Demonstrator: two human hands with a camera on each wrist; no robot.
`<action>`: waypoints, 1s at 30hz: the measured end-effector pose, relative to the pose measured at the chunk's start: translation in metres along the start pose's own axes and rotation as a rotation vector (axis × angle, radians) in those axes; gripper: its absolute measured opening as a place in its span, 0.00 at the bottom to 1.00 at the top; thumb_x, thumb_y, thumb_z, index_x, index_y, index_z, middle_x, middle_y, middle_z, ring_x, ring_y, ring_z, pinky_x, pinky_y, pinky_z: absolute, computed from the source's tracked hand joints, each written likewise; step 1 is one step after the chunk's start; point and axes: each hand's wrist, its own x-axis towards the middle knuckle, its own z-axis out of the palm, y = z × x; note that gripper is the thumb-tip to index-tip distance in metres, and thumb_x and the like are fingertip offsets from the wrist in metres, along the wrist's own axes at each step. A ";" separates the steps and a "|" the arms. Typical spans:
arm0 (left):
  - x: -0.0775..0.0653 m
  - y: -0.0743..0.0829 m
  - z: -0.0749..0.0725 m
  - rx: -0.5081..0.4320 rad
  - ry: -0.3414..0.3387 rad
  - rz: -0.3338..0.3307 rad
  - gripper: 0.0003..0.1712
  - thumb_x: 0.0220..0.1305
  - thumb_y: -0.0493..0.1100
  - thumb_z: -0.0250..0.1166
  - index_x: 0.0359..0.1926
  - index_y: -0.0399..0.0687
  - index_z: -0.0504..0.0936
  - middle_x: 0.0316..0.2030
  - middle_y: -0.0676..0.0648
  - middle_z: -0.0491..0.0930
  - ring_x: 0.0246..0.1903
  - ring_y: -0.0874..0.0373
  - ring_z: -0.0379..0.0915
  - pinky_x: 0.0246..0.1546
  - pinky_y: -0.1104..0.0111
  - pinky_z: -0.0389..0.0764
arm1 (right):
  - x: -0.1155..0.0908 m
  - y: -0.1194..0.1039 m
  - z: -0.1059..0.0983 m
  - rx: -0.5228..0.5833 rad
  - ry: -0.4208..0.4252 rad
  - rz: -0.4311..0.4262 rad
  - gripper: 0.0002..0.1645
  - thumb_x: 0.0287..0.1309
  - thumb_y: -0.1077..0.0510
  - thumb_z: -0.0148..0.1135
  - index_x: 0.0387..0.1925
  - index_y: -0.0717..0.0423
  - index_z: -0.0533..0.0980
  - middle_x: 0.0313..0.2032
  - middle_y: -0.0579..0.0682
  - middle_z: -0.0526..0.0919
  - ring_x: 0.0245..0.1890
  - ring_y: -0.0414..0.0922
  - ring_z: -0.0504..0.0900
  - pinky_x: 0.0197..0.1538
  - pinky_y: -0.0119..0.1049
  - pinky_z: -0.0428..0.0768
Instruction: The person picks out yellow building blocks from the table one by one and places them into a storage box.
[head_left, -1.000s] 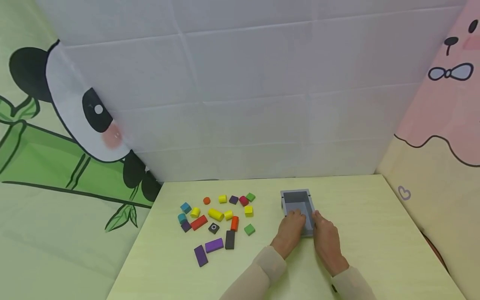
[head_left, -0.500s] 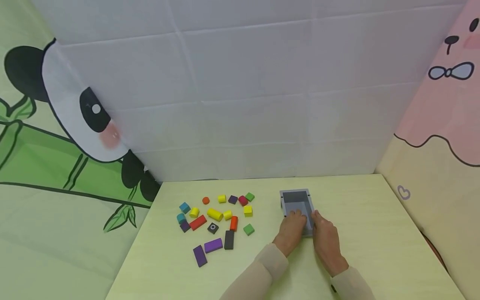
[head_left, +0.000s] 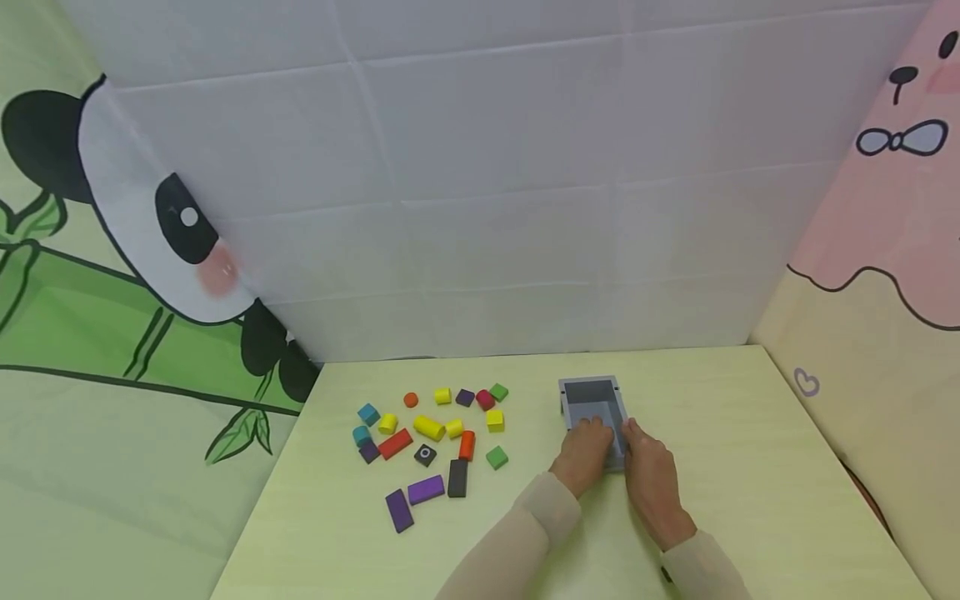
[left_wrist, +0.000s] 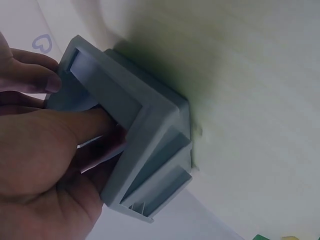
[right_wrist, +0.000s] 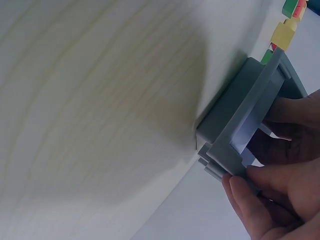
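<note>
Beige cloth sleeves (head_left: 705, 567) are seen nearest, over a pale, smooth, wood-grained worktop (head_left: 315, 517). Two flat purple bars (head_left: 400, 510) are laid near the left part of the worktop.

Right hand (head_left: 654, 479): tray's right rim is gripped; fingers clamped on it near a corner. Left hand (head_left: 583, 454): fingers dipped into the tray; whether they are together or clamped on anything cannot be told, tips hidden by the tray wall.

Tray (head_left: 588, 380): rested on the worktop, right of the blocks, between the hands. Grey, matt, plastic-looking; oblong, deep-walled, open on top, flat-rimmed, with slots and small steps formed on the outside.

Left of the tray, small blocks are scattered: dark grey bar (head_left: 457, 478), black cube (head_left: 425, 455) marked with a white ring, red bar (head_left: 395, 443), yellow cylinder (head_left: 429, 427), blue block (head_left: 368, 414), orange disc (head_left: 410, 400).

Farthest back, a creased white sheet (head_left: 487, 208) is hung, flanked by a panda print (head_left: 135, 208).
</note>
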 end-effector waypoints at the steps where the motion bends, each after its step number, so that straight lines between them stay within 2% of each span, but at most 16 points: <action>1: 0.001 0.000 0.001 0.003 -0.005 -0.002 0.07 0.70 0.39 0.71 0.46 0.51 0.91 0.39 0.51 0.86 0.38 0.60 0.83 0.36 0.72 0.88 | 0.000 0.000 0.000 0.000 0.005 -0.003 0.16 0.57 0.77 0.67 0.48 0.71 0.85 0.48 0.71 0.86 0.34 0.71 0.87 0.28 0.62 0.84; 7: 0.007 0.002 0.001 -0.014 -0.049 -0.026 0.07 0.72 0.40 0.69 0.46 0.51 0.91 0.40 0.50 0.87 0.38 0.60 0.84 0.35 0.72 0.88 | 0.000 -0.001 -0.001 0.013 0.013 0.003 0.15 0.60 0.77 0.66 0.49 0.72 0.85 0.48 0.71 0.86 0.35 0.71 0.87 0.28 0.62 0.85; 15: 0.011 0.003 -0.001 -0.039 -0.087 -0.041 0.07 0.72 0.39 0.69 0.47 0.51 0.91 0.41 0.50 0.88 0.40 0.61 0.85 0.38 0.73 0.88 | 0.000 0.001 0.000 0.013 0.008 -0.003 0.17 0.56 0.78 0.67 0.49 0.73 0.85 0.48 0.72 0.86 0.37 0.70 0.88 0.30 0.60 0.86; 25: 0.013 0.002 0.000 -0.036 -0.080 -0.038 0.08 0.72 0.39 0.69 0.47 0.51 0.91 0.42 0.50 0.88 0.40 0.61 0.85 0.38 0.73 0.88 | 0.001 0.000 -0.001 0.009 -0.014 0.001 0.17 0.57 0.78 0.67 0.50 0.73 0.84 0.49 0.72 0.86 0.40 0.70 0.88 0.34 0.60 0.87; 30: 0.015 0.002 0.003 -0.039 -0.084 -0.034 0.08 0.72 0.39 0.68 0.48 0.51 0.91 0.42 0.50 0.87 0.40 0.60 0.85 0.39 0.73 0.88 | 0.000 0.000 -0.001 0.011 -0.004 -0.003 0.16 0.58 0.77 0.67 0.50 0.73 0.84 0.49 0.73 0.86 0.39 0.71 0.87 0.34 0.61 0.87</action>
